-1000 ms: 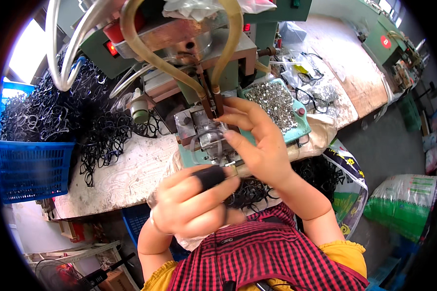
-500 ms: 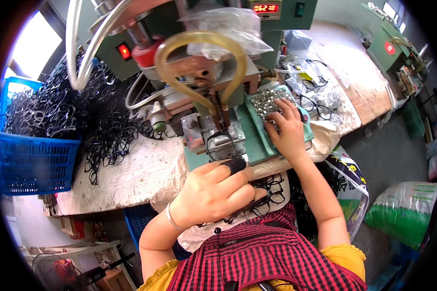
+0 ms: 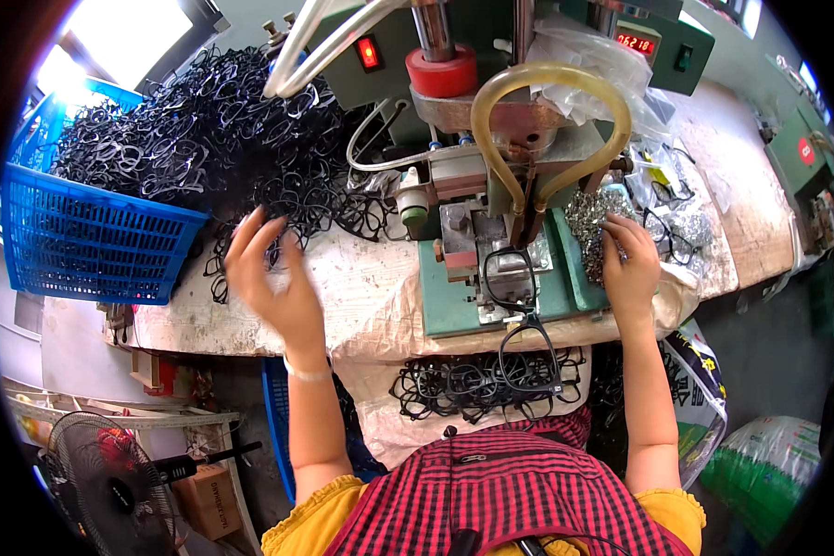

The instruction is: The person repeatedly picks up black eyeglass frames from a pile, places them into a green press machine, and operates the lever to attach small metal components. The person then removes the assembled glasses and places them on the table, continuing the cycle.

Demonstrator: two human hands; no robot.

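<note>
My left hand (image 3: 278,283) is raised over the workbench beside a heap of black eyeglass frames (image 3: 185,139). Its fingers are spread and slightly blurred, with nothing in them. My right hand (image 3: 634,269) is at a green tray (image 3: 584,293) of small silvery metal parts (image 3: 587,222). Its thumb and bent fingers come together among the parts; whatever they pinch is too small to make out. Between the hands, a black eyeglass frame (image 3: 532,321) sits with one rim on the metal fixture of a bench machine (image 3: 500,185). Its other rim hangs past the front edge.
At left stands a blue plastic basket (image 3: 102,241) under the heaped frames. More black eyeglass frames (image 3: 473,380) lie on a cloth near my lap. A yellowish hose (image 3: 485,102) loops down above the fixture. Plastic bags (image 3: 593,69) hang at the back. A fan (image 3: 116,491) stands lower left.
My left hand has left the fixture and moved left toward the heap. My right hand stays at the tray, its fingers drawn together. The view has shifted left.
</note>
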